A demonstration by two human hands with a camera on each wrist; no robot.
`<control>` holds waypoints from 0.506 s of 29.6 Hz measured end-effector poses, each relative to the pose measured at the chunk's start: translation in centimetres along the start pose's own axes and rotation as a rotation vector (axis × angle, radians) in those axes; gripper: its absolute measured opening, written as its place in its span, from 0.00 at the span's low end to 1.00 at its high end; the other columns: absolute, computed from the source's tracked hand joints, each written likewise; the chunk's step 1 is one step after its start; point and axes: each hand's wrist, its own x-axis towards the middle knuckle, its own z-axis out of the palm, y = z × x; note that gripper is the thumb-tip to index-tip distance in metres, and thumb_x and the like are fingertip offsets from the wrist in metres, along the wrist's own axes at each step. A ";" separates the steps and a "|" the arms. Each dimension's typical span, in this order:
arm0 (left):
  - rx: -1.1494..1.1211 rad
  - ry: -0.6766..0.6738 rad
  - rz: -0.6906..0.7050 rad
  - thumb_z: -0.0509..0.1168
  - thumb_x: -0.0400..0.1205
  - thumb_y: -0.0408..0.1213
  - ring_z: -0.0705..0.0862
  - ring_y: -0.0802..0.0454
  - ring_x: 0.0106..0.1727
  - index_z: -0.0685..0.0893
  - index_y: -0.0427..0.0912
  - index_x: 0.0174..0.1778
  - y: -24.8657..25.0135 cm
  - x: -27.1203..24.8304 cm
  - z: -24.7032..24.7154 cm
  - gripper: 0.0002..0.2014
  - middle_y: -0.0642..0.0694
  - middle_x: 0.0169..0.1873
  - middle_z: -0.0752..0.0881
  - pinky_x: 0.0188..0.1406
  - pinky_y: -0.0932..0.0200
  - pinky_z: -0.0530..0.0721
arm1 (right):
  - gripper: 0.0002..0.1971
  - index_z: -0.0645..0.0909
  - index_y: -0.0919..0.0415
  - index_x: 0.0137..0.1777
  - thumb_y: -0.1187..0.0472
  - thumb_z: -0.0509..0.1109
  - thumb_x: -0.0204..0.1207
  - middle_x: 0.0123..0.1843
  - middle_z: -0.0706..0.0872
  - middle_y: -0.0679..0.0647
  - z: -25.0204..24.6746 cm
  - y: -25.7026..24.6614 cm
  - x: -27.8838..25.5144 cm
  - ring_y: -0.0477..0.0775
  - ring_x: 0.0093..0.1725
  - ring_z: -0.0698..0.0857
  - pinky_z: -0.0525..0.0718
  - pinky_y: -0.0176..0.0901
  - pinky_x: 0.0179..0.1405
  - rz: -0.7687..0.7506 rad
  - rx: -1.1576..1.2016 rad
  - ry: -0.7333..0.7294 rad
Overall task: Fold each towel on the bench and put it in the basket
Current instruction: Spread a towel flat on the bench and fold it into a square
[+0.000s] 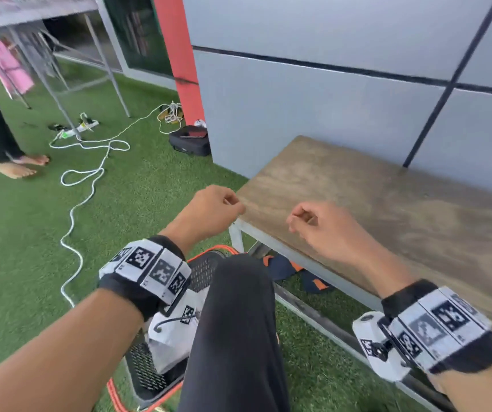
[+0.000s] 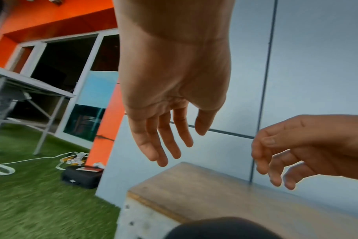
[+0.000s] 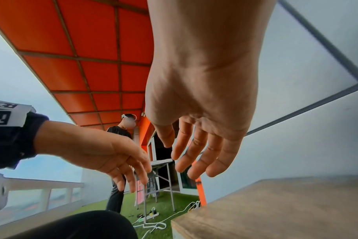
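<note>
The wooden bench [image 1: 387, 209] has a bare top, and no towel shows on it in any view. My left hand [image 1: 218, 209] hovers at the bench's near left corner, fingers loosely curled and holding nothing. My right hand [image 1: 307, 218] hangs above the front edge, also loosely curled and empty. The wrist views show the left hand [image 2: 170, 137] and the right hand [image 3: 194, 153] with relaxed fingers over the bench [image 2: 215, 194]. A black mesh basket [image 1: 146, 370] with an orange rim stands on the grass under my left forearm. My arm and knee hide most of its inside.
A navy and orange cloth [image 1: 286, 269] lies on the grass under the bench. My knee [image 1: 239, 322] in dark trousers rises between basket and bench. White cables [image 1: 90, 173], a black case [image 1: 191, 141], a folding table [image 1: 60, 69] and a barefoot person [image 1: 16, 168] are to the left.
</note>
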 end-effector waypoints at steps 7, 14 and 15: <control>0.017 -0.171 0.255 0.67 0.83 0.45 0.87 0.48 0.42 0.87 0.45 0.41 12.0 0.2 7.8 0.09 0.48 0.37 0.88 0.36 0.58 0.79 | 0.07 0.84 0.51 0.53 0.52 0.66 0.86 0.48 0.86 0.44 -6.9 6.5 -8.5 0.44 0.48 0.84 0.76 0.34 0.42 0.146 -0.026 0.144; 0.081 -0.419 0.495 0.66 0.85 0.46 0.81 0.55 0.35 0.89 0.40 0.47 21.7 -1.1 19.9 0.13 0.48 0.35 0.87 0.35 0.61 0.77 | 0.07 0.84 0.51 0.51 0.51 0.66 0.85 0.46 0.86 0.44 -12.3 15.0 -17.6 0.41 0.45 0.82 0.78 0.38 0.44 0.385 -0.050 0.294; 0.084 -0.467 0.530 0.66 0.85 0.46 0.83 0.53 0.39 0.89 0.40 0.47 22.8 -1.5 21.7 0.13 0.47 0.39 0.88 0.39 0.59 0.78 | 0.07 0.84 0.51 0.52 0.51 0.66 0.85 0.47 0.86 0.43 -12.8 16.0 -19.0 0.40 0.45 0.82 0.77 0.35 0.44 0.427 -0.065 0.312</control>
